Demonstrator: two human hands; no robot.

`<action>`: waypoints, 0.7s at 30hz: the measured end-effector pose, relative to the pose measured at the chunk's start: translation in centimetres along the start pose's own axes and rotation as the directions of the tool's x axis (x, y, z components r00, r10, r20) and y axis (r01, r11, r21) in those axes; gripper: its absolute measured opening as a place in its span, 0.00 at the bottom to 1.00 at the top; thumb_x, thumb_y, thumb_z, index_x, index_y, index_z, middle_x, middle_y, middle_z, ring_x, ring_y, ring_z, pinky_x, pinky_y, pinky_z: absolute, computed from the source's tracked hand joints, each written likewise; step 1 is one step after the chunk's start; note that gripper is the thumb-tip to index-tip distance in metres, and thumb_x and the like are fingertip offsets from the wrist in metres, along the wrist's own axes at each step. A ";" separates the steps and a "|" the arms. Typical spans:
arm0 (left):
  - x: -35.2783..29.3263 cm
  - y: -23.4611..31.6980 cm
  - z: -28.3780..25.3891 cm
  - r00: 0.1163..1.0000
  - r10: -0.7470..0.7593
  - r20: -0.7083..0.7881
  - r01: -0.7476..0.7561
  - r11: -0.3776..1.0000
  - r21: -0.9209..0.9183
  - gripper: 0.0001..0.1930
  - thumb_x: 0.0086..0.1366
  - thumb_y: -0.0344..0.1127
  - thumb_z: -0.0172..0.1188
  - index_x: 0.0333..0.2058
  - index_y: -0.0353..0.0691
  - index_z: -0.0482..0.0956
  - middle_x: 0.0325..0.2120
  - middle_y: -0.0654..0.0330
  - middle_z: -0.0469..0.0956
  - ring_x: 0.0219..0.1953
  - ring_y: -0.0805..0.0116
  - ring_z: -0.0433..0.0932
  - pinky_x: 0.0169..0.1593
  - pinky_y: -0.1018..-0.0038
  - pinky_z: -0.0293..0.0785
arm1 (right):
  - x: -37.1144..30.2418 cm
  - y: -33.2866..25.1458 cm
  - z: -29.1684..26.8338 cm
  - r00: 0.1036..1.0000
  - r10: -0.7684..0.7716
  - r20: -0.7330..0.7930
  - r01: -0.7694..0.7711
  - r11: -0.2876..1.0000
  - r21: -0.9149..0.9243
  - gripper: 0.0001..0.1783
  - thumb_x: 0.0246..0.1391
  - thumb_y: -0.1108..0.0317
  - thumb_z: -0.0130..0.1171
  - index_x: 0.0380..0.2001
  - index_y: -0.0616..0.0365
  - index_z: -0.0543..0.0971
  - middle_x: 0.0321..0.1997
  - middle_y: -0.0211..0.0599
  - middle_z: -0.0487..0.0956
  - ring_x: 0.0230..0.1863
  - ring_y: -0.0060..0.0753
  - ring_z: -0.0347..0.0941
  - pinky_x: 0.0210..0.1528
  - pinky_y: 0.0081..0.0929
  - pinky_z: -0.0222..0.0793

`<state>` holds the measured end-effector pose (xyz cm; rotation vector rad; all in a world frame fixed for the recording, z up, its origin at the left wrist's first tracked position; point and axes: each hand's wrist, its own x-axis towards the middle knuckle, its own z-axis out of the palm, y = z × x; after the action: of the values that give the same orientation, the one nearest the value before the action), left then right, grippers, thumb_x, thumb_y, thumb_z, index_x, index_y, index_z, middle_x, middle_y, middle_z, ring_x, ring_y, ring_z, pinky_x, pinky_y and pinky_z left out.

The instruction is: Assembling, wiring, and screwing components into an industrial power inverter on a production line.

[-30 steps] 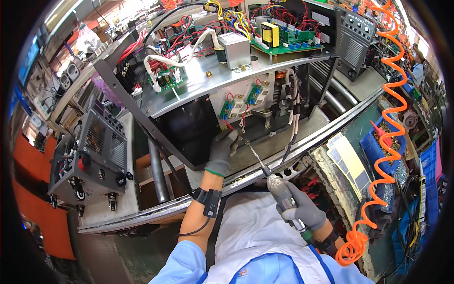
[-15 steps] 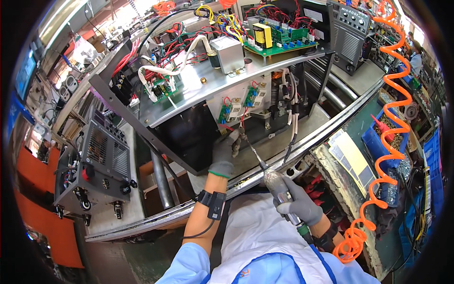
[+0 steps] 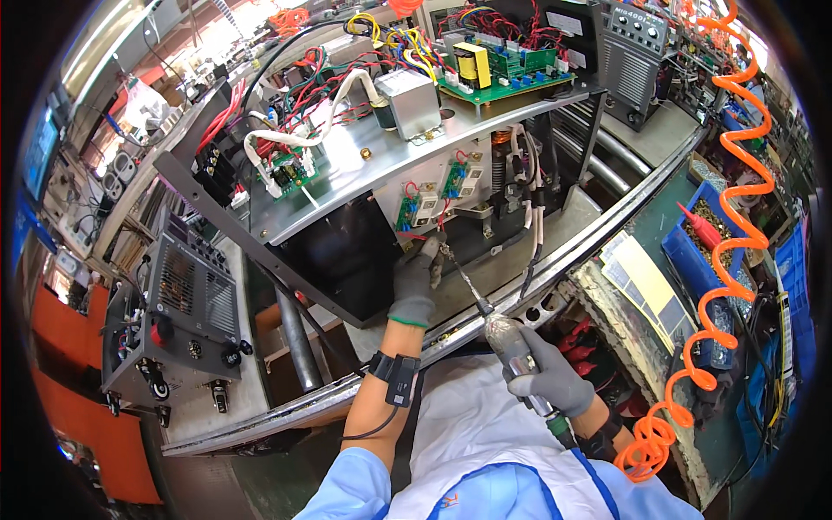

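My right hand (image 3: 559, 374), in a grey glove, is wrapped round an air screwdriver (image 3: 510, 340) with a worn metal body. Its long bit (image 3: 471, 286) points up and left into an open machine chassis (image 3: 303, 213). At the bit's tip, my gloved left hand (image 3: 418, 282) has its fingers pressed together, low inside the chassis; whatever they pinch is too small to make out. Just above those fingers are thin red wires (image 3: 444, 217) and small green circuit boards (image 3: 410, 208) on a pale panel. A black box-like part (image 3: 342, 251) stands left of my left hand.
Above, the metal shelf carries a silver box (image 3: 407, 102), wiring and a large green board (image 3: 507, 82). An orange coiled hose (image 3: 732, 208) hangs at right, over blue bins (image 3: 706, 221) of small hardware. Another grey machine (image 3: 178, 303) stands at left; rollers (image 3: 299, 338) lie under the chassis.
The view has shifted slightly. Both hands and the screwdriver stay in nearly the same place at the chassis, the bit's tip still beside my left fingers. The coiled hose has swung to the right.
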<state>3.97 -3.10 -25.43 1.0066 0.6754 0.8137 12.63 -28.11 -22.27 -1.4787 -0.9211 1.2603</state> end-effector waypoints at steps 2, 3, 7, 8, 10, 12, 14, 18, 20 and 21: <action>0.0 0.0 -0.1 1.000 -0.010 0.002 0.010 1.000 -0.015 0.12 0.59 0.38 0.58 0.37 0.36 0.78 0.16 0.68 0.71 0.12 0.84 0.62 0.14 0.84 0.53 | 0.3 0.0 0.2 1.000 -0.018 -0.002 0.018 0.999 0.041 0.49 0.33 0.61 0.63 0.61 0.61 0.55 0.41 0.37 0.73 0.40 0.27 0.70 0.44 0.22 0.64; -0.1 0.0 0.0 0.999 -0.030 -0.016 0.030 1.000 -0.008 0.12 0.60 0.38 0.58 0.37 0.35 0.78 0.17 0.68 0.71 0.12 0.84 0.62 0.14 0.84 0.53 | 0.5 0.1 0.3 1.000 -0.019 -0.005 0.020 0.999 0.042 0.49 0.33 0.61 0.63 0.61 0.61 0.55 0.41 0.37 0.73 0.40 0.27 0.70 0.44 0.22 0.64; -0.3 -0.1 0.0 0.998 -0.057 -0.022 0.056 0.998 -0.035 0.12 0.60 0.37 0.58 0.38 0.35 0.77 0.17 0.67 0.71 0.13 0.83 0.62 0.14 0.84 0.54 | 0.9 -0.3 0.6 0.996 -0.086 -0.017 0.087 0.992 0.090 0.50 0.33 0.61 0.63 0.61 0.63 0.53 0.47 0.39 0.70 0.44 0.29 0.68 0.48 0.22 0.62; -0.4 -0.2 -0.1 0.998 -0.054 -0.024 0.053 0.998 -0.035 0.12 0.60 0.37 0.58 0.38 0.35 0.77 0.17 0.67 0.71 0.13 0.83 0.62 0.14 0.84 0.54 | 0.9 -0.5 0.7 0.998 -0.056 -0.010 0.056 0.994 0.095 0.50 0.34 0.61 0.62 0.61 0.64 0.52 0.49 0.40 0.69 0.45 0.30 0.67 0.49 0.22 0.61; -0.1 -0.6 0.0 0.997 -0.067 -0.041 0.064 0.995 -0.075 0.12 0.60 0.36 0.58 0.38 0.36 0.77 0.17 0.67 0.71 0.13 0.83 0.63 0.13 0.84 0.54 | 1.0 0.2 0.6 0.996 -0.089 -0.032 0.091 0.993 0.073 0.50 0.33 0.60 0.62 0.61 0.63 0.53 0.48 0.41 0.70 0.45 0.31 0.68 0.49 0.22 0.62; 0.0 -0.5 0.3 0.996 -0.072 -0.056 0.068 0.995 -0.067 0.12 0.60 0.37 0.58 0.39 0.36 0.77 0.17 0.68 0.70 0.13 0.83 0.62 0.13 0.84 0.54 | 0.8 0.2 0.5 0.991 -0.122 -0.050 0.124 0.991 0.050 0.50 0.33 0.60 0.62 0.61 0.62 0.54 0.47 0.42 0.71 0.45 0.32 0.69 0.49 0.22 0.62; -0.1 -0.3 0.4 0.994 -0.076 -0.074 0.072 0.996 -0.059 0.12 0.60 0.37 0.57 0.39 0.37 0.77 0.17 0.68 0.70 0.12 0.83 0.62 0.13 0.84 0.53 | 0.2 -0.3 0.5 0.999 -0.024 -0.045 0.020 0.996 -0.089 0.49 0.33 0.58 0.63 0.61 0.60 0.55 0.46 0.43 0.73 0.44 0.33 0.71 0.48 0.22 0.63; 0.3 -0.6 0.5 0.996 -0.075 -0.049 0.069 0.992 -0.110 0.12 0.61 0.38 0.56 0.39 0.38 0.78 0.16 0.70 0.69 0.12 0.83 0.60 0.13 0.84 0.52 | 0.1 0.3 0.4 0.999 -0.008 -0.050 0.003 0.995 -0.097 0.49 0.32 0.55 0.63 0.61 0.58 0.56 0.42 0.43 0.75 0.42 0.36 0.73 0.47 0.22 0.64; 0.5 -0.6 0.5 0.996 -0.078 -0.051 0.072 0.991 -0.113 0.12 0.61 0.39 0.56 0.39 0.38 0.78 0.15 0.70 0.68 0.12 0.84 0.60 0.13 0.83 0.51 | 0.4 0.4 0.5 0.998 -0.035 -0.048 0.032 0.998 -0.052 0.49 0.33 0.58 0.63 0.61 0.60 0.55 0.46 0.43 0.73 0.47 0.35 0.70 0.51 0.23 0.61; 0.5 -0.6 0.4 0.997 -0.074 -0.034 0.070 0.991 -0.116 0.12 0.61 0.39 0.56 0.39 0.38 0.78 0.15 0.70 0.68 0.12 0.84 0.60 0.13 0.83 0.51 | 0.5 0.3 0.7 0.998 -0.037 -0.049 0.035 0.998 -0.049 0.49 0.33 0.58 0.63 0.61 0.60 0.55 0.46 0.43 0.73 0.47 0.35 0.70 0.51 0.23 0.61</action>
<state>4.74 -3.08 -25.88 0.8602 0.6866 0.8013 12.04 -27.58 -22.72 -1.5178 -0.9465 1.1775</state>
